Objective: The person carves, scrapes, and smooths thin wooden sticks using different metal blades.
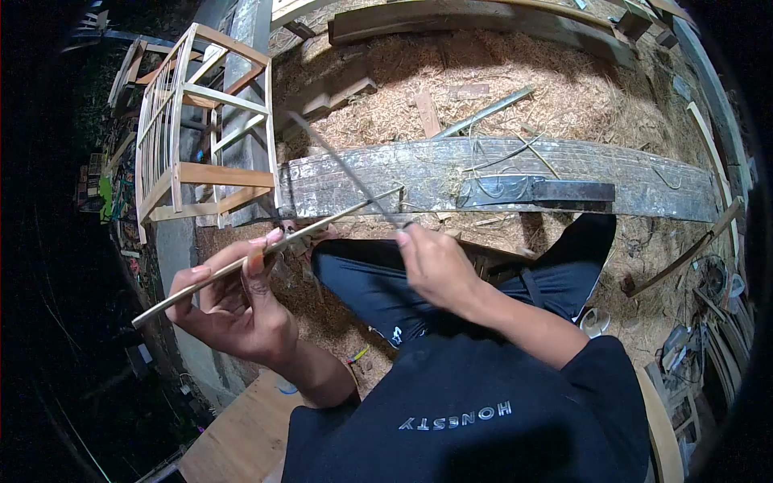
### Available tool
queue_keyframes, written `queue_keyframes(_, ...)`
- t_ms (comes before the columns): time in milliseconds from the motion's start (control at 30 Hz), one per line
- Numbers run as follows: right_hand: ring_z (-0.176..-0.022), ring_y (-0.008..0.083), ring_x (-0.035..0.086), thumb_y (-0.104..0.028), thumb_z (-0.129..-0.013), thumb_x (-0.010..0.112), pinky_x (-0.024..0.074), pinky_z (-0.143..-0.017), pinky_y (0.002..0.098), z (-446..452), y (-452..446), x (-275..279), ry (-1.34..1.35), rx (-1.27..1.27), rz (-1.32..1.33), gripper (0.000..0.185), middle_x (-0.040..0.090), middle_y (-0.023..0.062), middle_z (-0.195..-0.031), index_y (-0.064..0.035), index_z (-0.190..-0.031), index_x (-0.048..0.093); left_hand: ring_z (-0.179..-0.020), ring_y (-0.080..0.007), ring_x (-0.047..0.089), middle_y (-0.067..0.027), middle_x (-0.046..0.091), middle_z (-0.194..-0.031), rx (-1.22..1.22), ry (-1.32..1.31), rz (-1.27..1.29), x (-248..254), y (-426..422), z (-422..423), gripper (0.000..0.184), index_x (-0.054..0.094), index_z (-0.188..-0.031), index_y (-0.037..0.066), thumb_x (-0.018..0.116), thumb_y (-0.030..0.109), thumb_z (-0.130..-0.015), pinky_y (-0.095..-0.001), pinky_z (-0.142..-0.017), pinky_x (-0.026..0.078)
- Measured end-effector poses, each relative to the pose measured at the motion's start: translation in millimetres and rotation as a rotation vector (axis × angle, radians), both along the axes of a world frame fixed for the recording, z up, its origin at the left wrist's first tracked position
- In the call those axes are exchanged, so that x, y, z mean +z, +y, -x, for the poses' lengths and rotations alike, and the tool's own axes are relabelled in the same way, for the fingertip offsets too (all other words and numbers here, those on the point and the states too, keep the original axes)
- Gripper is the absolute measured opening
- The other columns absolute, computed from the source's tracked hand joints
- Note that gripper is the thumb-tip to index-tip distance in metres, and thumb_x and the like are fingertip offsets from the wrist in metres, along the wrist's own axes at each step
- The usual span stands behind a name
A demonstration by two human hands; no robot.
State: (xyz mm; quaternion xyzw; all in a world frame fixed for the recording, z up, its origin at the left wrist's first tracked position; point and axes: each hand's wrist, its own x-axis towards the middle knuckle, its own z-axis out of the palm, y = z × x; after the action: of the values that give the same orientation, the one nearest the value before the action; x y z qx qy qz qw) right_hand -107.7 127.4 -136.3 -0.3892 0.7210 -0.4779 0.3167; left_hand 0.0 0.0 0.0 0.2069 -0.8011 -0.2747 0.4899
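A thin wooden stick (pixel 201 283) slants up to the right in my left hand (pixel 250 302), pinched between thumb and fingers. My right hand (pixel 439 270) is closed around the handle of a long narrow knife (pixel 334 157), and the fist hides that handle. The grey blade points up and left, crossing the stick close to its far end; I cannot tell whether the two touch. Just beyond the stick's tip lies a worn plank (pixel 346 179), with thin loose strips (pixel 507 153) and a dark flat bar (pixel 573 191) on it.
A slatted wooden frame (pixel 225 173) stands at the left end of the plank. Shavings (pixel 386 88) cover the ground beyond, with wood offcuts (pixel 427 113) among them. A curved wood strip (pixel 684 253) lies at right. Below left is a plywood board (pixel 237 435).
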Motion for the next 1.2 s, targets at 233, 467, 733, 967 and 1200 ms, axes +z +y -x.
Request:
queue_keyframes(233,-0.058,0.0440,0.063,-0.022,-0.101,0.049,0.0526,-0.050,0.0521,-20.7,1.7,11.9,0.117,-0.057,0.245,0.026,0.062,0.0239,-0.068,0.0009,-0.089,0.051,-0.080,-0.0286,0.072,-0.0245,0.065,-0.089,0.122,0.018,0.089,-4.8,1.3,2.1,0.050,0.031,-0.126,0.005,0.063,-0.005,-0.089,-0.0314,-0.069,0.065)
queue_keyframes(467,-0.067,0.0480,0.064,-0.024,-0.103,0.043,0.0529,-0.059,0.0549,-2.5,14.1,-26.5,0.054,-0.034,-0.081,0.033,0.061,0.0282,-0.066,0.0039,-0.089,0.052,-0.077,-0.0289,0.072,-0.0239,0.065,-0.088,0.043,0.035,0.119,-1.6,5.0,6.9,0.045,0.031,-0.123,0.004,0.062,-0.002,-0.091,-0.0296,-0.066,0.065)
queue_keyframes(733,-0.060,0.0435,0.065,-0.024,-0.103,0.042,0.0560,-0.054,0.0492,-8.8,10.8,-46.4,0.089,0.022,-0.085,0.033,0.061,0.0268,-0.064,0.0048,-0.091,0.052,-0.075,-0.0271,0.072,-0.0235,0.065,-0.086,0.183,0.005,0.132,-2.1,-0.7,3.3,0.045,0.031,-0.123,0.004,0.062,-0.002,-0.091,-0.0281,-0.065,0.065)
queue_keyframes(967,-0.059,0.0467,0.064,-0.022,-0.103,0.043,0.0543,-0.055,0.0538,-9.2,7.1,0.1,0.018,-0.034,0.204,0.031,0.062,0.0268,-0.066,0.0037,-0.088,0.051,-0.075,-0.0268,0.072,-0.0237,0.065,-0.085,0.041,0.013,0.139,0.4,-0.2,13.0,0.044,0.031,-0.121,0.002,0.063,-0.001,-0.091,-0.0299,-0.065,0.065)
queue_keyframes(1200,-0.067,0.0504,0.064,-0.021,-0.103,0.042,0.0530,-0.062,0.0560,12.3,10.9,-45.4,-0.025,-0.037,-0.139,0.036,0.061,0.0302,-0.068,0.0076,-0.086,0.055,-0.072,-0.0273,0.072,-0.0236,0.064,-0.084,-0.012,0.041,0.136,-1.4,-0.9,12.9,0.044,0.031,-0.121,0.005,0.064,0.002,-0.092,-0.0297,-0.063,0.065)
